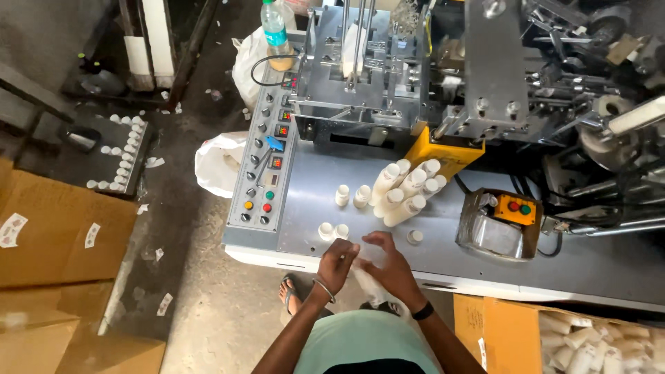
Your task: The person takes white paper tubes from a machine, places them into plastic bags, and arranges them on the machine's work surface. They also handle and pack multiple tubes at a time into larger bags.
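A: What's in the hands?
B: Both are at the table edge [443,273], close together. Left hand [337,260] is pinched on a small white thing [350,248], prob a paper cup, right by the loose cups [332,230]. Right hand [389,266] is cupped just beside it, fingers bent; can't tell if it grips anything, a bit of white shows under it.
A: Why stacks further back?
B: Nested cup stacks [405,190] lie on their sides below the yellow chute [443,154], looks like where the machine drops them. Control panel [267,163] is to the left, carton of cups [589,343] on the floor at the right, within reach.
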